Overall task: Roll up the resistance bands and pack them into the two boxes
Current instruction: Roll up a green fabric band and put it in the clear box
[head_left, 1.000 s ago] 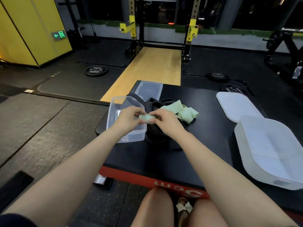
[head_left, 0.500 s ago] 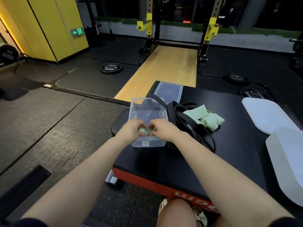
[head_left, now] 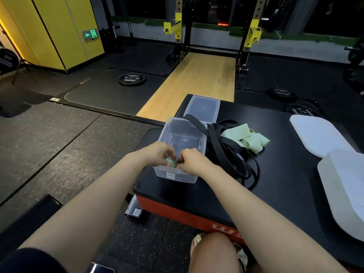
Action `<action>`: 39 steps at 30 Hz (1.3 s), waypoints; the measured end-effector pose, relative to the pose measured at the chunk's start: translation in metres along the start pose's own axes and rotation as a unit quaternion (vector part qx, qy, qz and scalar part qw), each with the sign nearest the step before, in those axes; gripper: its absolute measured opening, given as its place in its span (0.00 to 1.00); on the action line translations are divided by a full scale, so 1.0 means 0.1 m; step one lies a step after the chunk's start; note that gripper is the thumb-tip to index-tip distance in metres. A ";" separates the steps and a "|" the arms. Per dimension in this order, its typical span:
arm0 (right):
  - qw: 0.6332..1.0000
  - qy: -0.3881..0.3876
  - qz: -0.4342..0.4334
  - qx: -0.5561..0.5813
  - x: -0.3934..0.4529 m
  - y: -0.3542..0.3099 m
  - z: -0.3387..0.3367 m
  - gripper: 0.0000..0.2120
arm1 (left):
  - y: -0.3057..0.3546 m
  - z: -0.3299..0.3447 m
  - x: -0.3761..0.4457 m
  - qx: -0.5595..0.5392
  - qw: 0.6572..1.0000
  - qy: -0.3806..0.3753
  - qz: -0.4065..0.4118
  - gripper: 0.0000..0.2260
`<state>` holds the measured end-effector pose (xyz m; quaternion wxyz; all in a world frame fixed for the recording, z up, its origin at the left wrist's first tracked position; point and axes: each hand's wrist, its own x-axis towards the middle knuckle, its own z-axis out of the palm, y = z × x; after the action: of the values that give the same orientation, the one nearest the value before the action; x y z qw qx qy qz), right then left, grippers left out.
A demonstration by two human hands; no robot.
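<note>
A rolled light-green resistance band (head_left: 172, 162) is held between both hands inside the near end of a small clear plastic box (head_left: 183, 141) on the black bench. My left hand (head_left: 159, 153) and my right hand (head_left: 192, 161) both pinch the roll, fingers curled over it, hiding most of it. To the right of the box lies a tangle of black bands (head_left: 230, 152) with loose light-green bands (head_left: 249, 139) on top. A larger white box (head_left: 346, 192) stands at the right edge.
The clear lid (head_left: 202, 108) of the small box lies behind it. A white lid (head_left: 317, 134) lies at the far right of the black bench (head_left: 285, 180). Weight plates (head_left: 132, 78) lie on the gym floor; a squat rack stands beyond the wooden platform.
Both hands carried the rolled green band from in front of the black bands leftward and down into the clear box. The view has turned left.
</note>
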<state>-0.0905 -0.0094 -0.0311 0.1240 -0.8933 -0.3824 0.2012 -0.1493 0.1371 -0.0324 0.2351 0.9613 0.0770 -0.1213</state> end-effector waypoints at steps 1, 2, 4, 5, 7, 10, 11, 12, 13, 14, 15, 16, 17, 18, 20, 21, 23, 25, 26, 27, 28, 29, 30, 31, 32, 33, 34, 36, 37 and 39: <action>1.000 -0.005 0.000 -0.002 0.01 -0.01 0.00 0.12 | 0.00 0.00 0.00 0.006 1.000 -0.007 -0.003 0.12; 1.000 -0.009 0.001 -0.005 0.03 -0.02 0.00 0.12 | 0.01 0.00 0.00 0.019 1.000 -0.013 -0.003 0.11; 1.000 -0.018 0.004 -0.012 0.10 -0.04 -0.01 0.11 | 0.05 -0.02 0.03 0.066 0.997 -0.032 -0.011 0.10; 0.999 -0.027 0.003 -0.018 0.14 -0.06 -0.02 0.10 | 0.07 -0.02 0.04 0.090 0.995 -0.045 -0.017 0.10; 0.999 -0.042 0.005 -0.033 0.21 -0.10 -0.02 0.07 | 0.08 -0.02 0.10 0.126 0.989 -0.069 -0.030 0.09; 0.998 -0.054 0.016 -0.013 0.28 -0.13 -0.02 0.09 | 0.08 -0.03 0.14 0.184 0.978 -0.091 -0.038 0.08; 0.998 -0.061 0.021 0.003 0.30 -0.12 0.00 0.11 | 0.09 -0.04 0.15 0.199 0.975 -0.096 -0.038 0.08; 0.997 -0.068 0.024 0.019 0.32 -0.11 0.01 0.12 | 0.11 -0.05 0.15 0.208 0.972 -0.101 -0.040 0.08; 0.996 -0.073 0.028 0.031 0.33 -0.10 0.03 0.12 | 0.14 -0.06 0.15 0.213 0.970 -0.106 -0.044 0.08; 0.996 -0.076 0.030 0.040 0.34 -0.09 0.05 0.11 | 0.17 -0.07 0.14 0.219 0.968 -0.114 -0.050 0.09; 0.996 -0.076 0.031 0.046 0.34 -0.07 0.06 0.11 | 0.19 -0.07 0.14 0.221 0.966 -0.122 -0.056 0.10; 0.995 -0.075 0.031 0.052 0.35 -0.07 0.08 0.10 | 0.21 -0.08 0.15 0.219 0.965 -0.129 -0.062 0.11; 0.995 -0.073 0.032 0.057 0.36 -0.06 0.08 0.08 | 0.22 -0.07 0.16 0.213 0.965 -0.134 -0.067 0.12; 0.995 -0.071 0.032 0.059 0.36 -0.06 0.09 0.06 | 0.23 -0.07 0.17 0.209 0.966 -0.138 -0.070 0.12; 0.996 -0.066 0.033 0.057 0.37 -0.07 0.11 0.07 | 0.23 -0.06 0.20 0.199 0.968 -0.138 -0.071 0.12; 0.996 -0.065 0.037 0.058 0.38 -0.08 0.12 0.07 | 0.23 -0.06 0.21 0.195 0.969 -0.136 -0.070 0.12; 0.995 -0.066 0.043 0.061 0.38 -0.09 0.12 0.10 | 0.21 -0.04 0.22 0.198 0.969 -0.134 -0.068 0.11; 0.994 -0.074 0.046 0.060 0.36 -0.10 0.11 0.13 | 0.21 -0.03 0.24 0.205 0.966 -0.145 -0.069 0.11; 0.995 -0.076 0.046 0.055 0.35 -0.11 0.10 0.14 | 0.22 -0.02 0.25 0.207 0.963 -0.154 -0.071 0.11; 0.995 -0.076 0.045 0.050 0.34 -0.12 0.08 0.14 | 0.22 -0.01 0.26 0.208 0.962 -0.163 -0.075 0.10; 0.995 -0.076 0.043 0.046 0.33 -0.12 0.07 0.13 | 0.23 -0.02 0.27 0.209 0.960 -0.169 -0.078 0.10; 0.995 -0.078 0.039 0.044 0.33 -0.12 0.07 0.10 | 0.23 -0.02 0.28 0.208 0.959 -0.175 -0.080 0.11; 0.995 -0.080 0.034 0.042 0.33 -0.12 0.05 0.09 | 0.25 -0.04 0.29 0.211 0.957 -0.180 -0.082 0.12; 0.996 -0.079 0.030 0.038 0.32 -0.11 0.03 0.09 | 0.26 -0.05 0.30 0.220 0.954 -0.185 -0.086 0.14; 0.996 -0.075 0.023 0.031 0.31 -0.10 -0.01 0.10 | 0.27 -0.06 0.30 0.235 0.949 -0.190 -0.091 0.15; 0.997 -0.066 0.015 0.025 0.29 -0.09 -0.06 0.11 | 0.28 -0.07 0.30 0.248 0.943 -0.196 -0.100 0.16; 0.998 -0.053 0.007 0.025 0.28 -0.06 -0.12 0.12 | 0.29 -0.08 0.32 0.259 0.938 -0.203 -0.108 0.17; 0.999 -0.007 0.000 0.042 0.27 0.02 -0.25 0.11 | 0.28 -0.09 0.37 0.276 0.929 -0.217 -0.115 0.19; 0.997 0.028 0.005 0.065 0.26 0.07 -0.31 0.08 | 0.27 -0.09 0.39 0.278 0.928 -0.221 -0.112 0.20; 0.985 0.118 0.019 0.123 0.26 0.18 -0.42 0.03 | 0.26 -0.12 0.43 0.246 0.946 -0.189 -0.092 0.21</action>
<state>-0.0433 -0.0053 -0.0078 0.2733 -0.8959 -0.3202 0.1421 -0.1006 0.1243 -0.0225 -0.0111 0.9376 0.0868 -0.3366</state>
